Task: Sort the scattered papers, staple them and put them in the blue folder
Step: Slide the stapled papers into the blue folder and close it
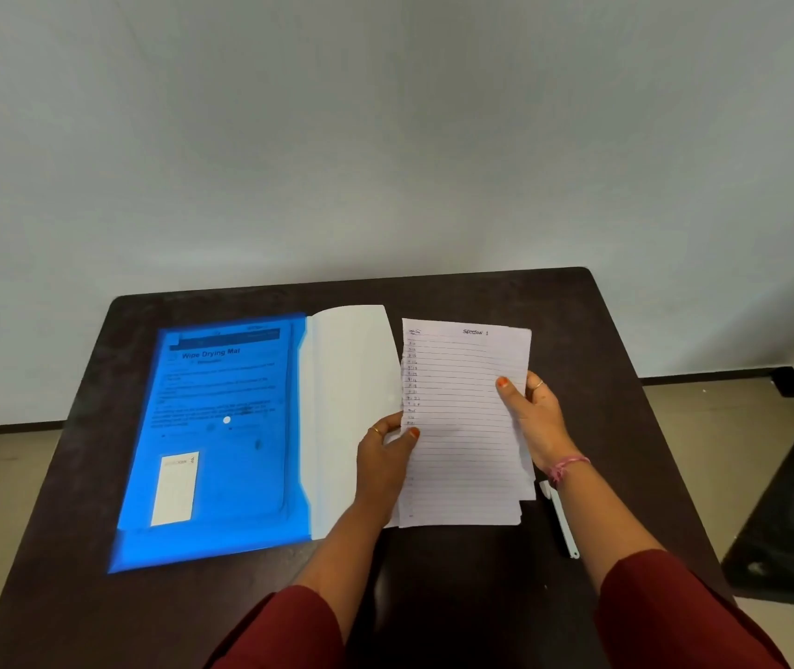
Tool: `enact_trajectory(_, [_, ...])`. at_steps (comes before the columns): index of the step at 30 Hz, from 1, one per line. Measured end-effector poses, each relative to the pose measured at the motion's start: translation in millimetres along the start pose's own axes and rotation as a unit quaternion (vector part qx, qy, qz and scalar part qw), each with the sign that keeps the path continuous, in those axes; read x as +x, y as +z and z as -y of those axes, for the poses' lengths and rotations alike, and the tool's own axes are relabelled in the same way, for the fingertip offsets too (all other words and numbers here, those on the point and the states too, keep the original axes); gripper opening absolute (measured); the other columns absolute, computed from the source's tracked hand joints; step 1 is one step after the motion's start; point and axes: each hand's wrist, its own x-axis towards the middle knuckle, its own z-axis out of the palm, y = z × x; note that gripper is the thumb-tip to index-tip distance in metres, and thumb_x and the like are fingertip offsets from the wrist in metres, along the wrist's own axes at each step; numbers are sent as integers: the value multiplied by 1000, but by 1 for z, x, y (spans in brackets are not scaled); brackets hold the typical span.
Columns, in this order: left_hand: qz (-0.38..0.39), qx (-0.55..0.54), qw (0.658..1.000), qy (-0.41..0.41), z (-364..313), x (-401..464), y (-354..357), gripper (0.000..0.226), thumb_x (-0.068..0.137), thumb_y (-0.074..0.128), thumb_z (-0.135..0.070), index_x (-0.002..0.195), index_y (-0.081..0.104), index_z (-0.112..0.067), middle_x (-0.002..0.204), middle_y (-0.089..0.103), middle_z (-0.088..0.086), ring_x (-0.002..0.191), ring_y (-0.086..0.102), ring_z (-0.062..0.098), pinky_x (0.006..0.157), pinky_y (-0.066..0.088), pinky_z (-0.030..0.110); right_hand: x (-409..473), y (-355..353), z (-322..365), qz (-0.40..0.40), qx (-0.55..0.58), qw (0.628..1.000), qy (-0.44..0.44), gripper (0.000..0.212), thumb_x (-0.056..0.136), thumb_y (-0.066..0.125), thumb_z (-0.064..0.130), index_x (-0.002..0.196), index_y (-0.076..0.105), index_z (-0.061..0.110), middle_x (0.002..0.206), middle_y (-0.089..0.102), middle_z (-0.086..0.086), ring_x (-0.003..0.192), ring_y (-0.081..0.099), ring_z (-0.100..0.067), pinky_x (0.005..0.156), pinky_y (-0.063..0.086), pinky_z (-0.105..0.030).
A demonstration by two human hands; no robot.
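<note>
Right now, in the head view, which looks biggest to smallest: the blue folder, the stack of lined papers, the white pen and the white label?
1. blue folder, lying open on the table
2. lined papers, held by both hands
3. white label and white pen: the label looks broader, the pen longer and partly hidden, so no firm order.

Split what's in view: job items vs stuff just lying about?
Job:
- stack of lined white papers, held in left hand and right hand
- open translucent blue plastic folder

Lying about:
- white pen
- dark brown table

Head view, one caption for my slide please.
Both hands, left hand and right hand, hold lined white papers beside open blue plastic folder.
</note>
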Motion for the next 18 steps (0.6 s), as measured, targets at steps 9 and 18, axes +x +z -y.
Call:
enact_trajectory(9, [-75,-122,989,-22,-3,4,-32,29,86,68,-9,113,61,-17,114,67,4,101,66,19,86,56,33,-6,21,-9,57,-48,996,52,51,92,61,26,138,40,23,131,53,4,117,55,-16,99,46,-35])
enact_trajectory(18, [-95,7,993,-70,5,11,-59,59,93,60,-20,143,29,-17,140,44,7,123,47,21,106,41,39,-29,52,-41,135,-123,981,58,44,91,63,21,131,45,25,124,60,7,112,59,-11,93,50,-29])
